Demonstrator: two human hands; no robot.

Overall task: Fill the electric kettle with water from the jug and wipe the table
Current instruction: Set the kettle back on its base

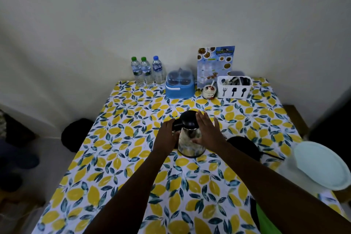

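Kettle: my left hand (167, 133) grips the electric kettle (190, 137) handle, mid-table.
Right hand (208, 129): open, flat against its side.

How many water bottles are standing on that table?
3, in a row at the far left corner against the wall: a green-capped bottle, a second green-capped bottle, then a blue-capped bottle beside the blue container.

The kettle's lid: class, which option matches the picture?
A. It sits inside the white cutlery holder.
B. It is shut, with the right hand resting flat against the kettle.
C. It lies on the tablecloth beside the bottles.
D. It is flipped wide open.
B: the black lid sits closed on the steel kettle, the right hand lies open against its side, and the left hand is at the handle.
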